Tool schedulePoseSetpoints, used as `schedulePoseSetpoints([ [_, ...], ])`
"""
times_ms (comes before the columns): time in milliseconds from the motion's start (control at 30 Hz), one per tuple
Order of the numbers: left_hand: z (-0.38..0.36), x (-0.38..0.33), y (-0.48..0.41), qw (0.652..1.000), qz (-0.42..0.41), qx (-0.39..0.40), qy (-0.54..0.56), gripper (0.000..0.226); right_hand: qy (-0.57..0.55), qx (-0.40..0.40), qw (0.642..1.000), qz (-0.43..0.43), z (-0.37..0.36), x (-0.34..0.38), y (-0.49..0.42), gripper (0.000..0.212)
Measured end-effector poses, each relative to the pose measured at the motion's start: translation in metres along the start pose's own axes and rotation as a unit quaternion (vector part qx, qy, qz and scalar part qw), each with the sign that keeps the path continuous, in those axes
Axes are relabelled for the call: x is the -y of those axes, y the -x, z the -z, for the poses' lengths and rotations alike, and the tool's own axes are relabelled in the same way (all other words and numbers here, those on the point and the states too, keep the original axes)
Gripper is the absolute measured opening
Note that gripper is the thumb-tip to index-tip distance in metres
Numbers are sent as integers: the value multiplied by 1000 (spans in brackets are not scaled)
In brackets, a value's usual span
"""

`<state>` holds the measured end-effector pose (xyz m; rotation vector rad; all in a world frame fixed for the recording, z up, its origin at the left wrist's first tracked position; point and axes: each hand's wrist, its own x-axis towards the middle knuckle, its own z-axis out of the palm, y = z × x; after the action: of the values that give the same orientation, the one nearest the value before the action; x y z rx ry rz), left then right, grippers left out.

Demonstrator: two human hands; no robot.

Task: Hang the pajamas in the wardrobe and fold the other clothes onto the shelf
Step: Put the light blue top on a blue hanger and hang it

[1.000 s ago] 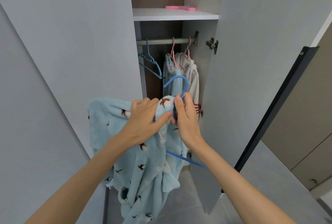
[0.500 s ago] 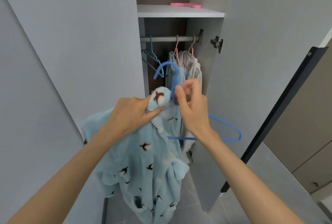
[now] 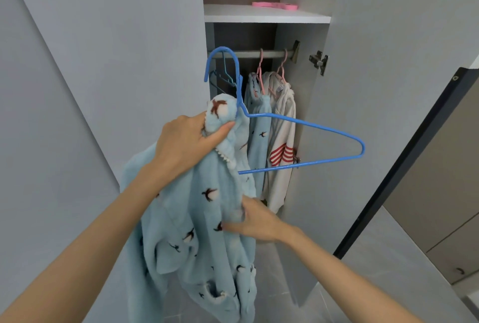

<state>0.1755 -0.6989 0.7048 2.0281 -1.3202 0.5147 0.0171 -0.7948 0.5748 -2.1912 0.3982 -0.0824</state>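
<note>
My left hand [image 3: 189, 141] grips the collar of a fluffy light-blue pajama top [image 3: 197, 221] printed with dark birds, bunched around the neck of a blue wire hanger [image 3: 305, 125]. The hanger's hook rises just in front of the wardrobe rail [image 3: 259, 53]; its right arm sticks out bare. Lower down, my right hand [image 3: 255, 221] pinches the front edge of the pajama top. The left half of the hanger is hidden inside the fabric.
On the rail hang a teal empty hanger [image 3: 223, 76], a matching blue pajama piece [image 3: 259, 120] and a white garment with red stripes [image 3: 281, 141] on pink hangers. A pink item [image 3: 274, 5] lies on the white shelf [image 3: 267, 14]. Open wardrobe doors [image 3: 116, 63] flank both sides.
My right hand let go of the hanger's neck and dropped to the pajama's front edge. My left hand raised the collar and hanger toward the rail.
</note>
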Motion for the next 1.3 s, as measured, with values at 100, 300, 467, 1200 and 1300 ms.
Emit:
schedulePoseSetpoints([
  [100,2,9,2,1000,13,6,-12,72,31,164,985,-32,-4,-10,5,39],
  [300,-7,29,22,998,22,27,-50,63,353,92,931,-1,11,-54,8,40],
  [467,-11,58,32,994,34,84,-66,66,468,-46,881,55,56,-77,16,29],
  [1200,-30,104,46,974,20,144,-176,55,546,-121,800,216,111,-68,51,20],
  [1300,-29,99,46,970,-78,131,-190,67,519,-149,811,224,111,-61,47,24],
])
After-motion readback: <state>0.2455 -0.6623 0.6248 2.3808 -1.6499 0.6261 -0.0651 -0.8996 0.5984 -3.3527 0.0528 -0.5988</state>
